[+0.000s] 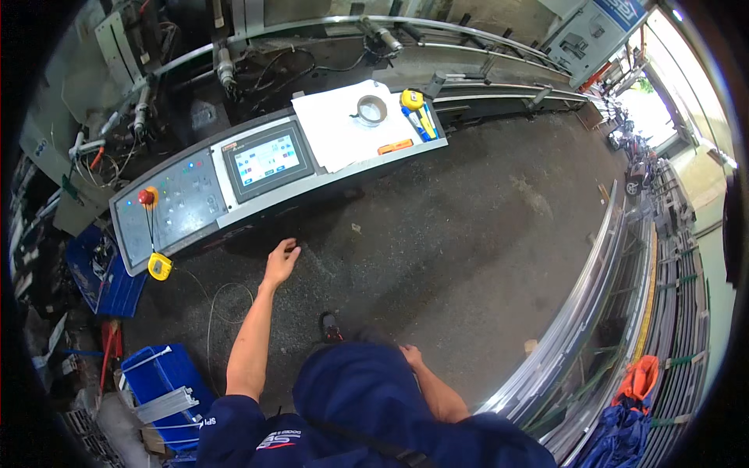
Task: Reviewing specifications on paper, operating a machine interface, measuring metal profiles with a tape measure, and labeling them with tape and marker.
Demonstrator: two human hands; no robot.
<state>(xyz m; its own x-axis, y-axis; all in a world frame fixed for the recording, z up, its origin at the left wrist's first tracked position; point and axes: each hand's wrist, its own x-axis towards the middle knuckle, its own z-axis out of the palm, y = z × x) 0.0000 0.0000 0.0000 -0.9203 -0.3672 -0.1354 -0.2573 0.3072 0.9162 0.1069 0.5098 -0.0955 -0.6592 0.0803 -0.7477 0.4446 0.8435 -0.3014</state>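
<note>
The rectangular black-framed touchscreen faces upward in the grey metal console, probably for easy reading. The bare left hand hovers near it, fingers parted, empty; whether the bare right hand grips anything, I cannot tell.

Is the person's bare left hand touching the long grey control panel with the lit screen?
Apart: the head view shows dark grey floor plainly between the left hand and the control panel.

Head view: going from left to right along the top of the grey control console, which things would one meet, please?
Red mushroom-shaped button → touchscreen → grey ring-shaped object → yellow tape measure.
</note>
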